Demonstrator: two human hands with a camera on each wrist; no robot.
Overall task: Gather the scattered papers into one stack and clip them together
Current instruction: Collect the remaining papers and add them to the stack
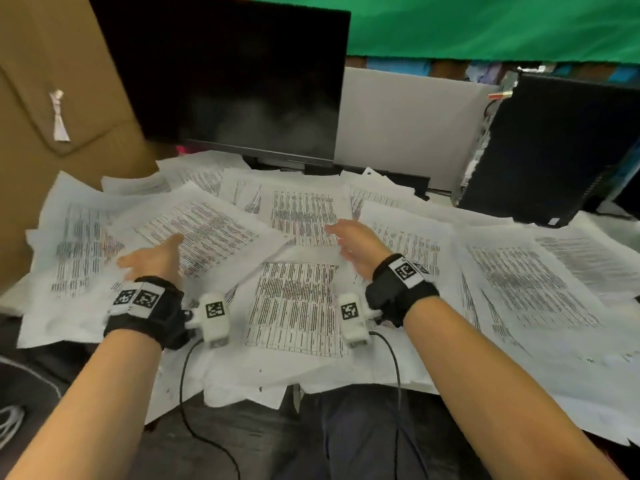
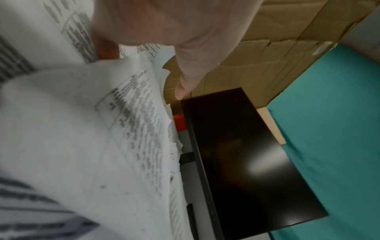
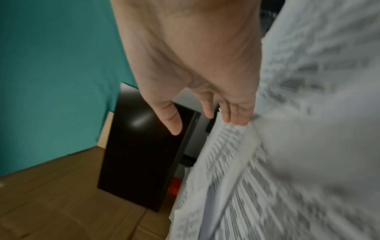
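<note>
You are near the start: nothing is gathered yet, and no clip shows in any view. Nearest you, along the front edge of the bench, printed papers (image 1: 298, 306) hang over toward your lap, overlapping loosely. A little further in, your left hand (image 1: 152, 259) reaches over a tilted sheet (image 1: 197, 233) toward the left side of the bench, fingers spread and relaxed, gripping nothing. Your right hand (image 1: 356, 245) reaches over the middle of the bench, its grip also spread; the right wrist view shows its fingertips (image 3: 236, 118) touching a sheet's edge without pinching it. Sheets cover the bench to both side edges. At the back edge stand a dark monitor (image 1: 242, 81) and, toward the back right corner, a black computer case (image 1: 561, 147). All the stacking, squaring and clipping remains.
</note>
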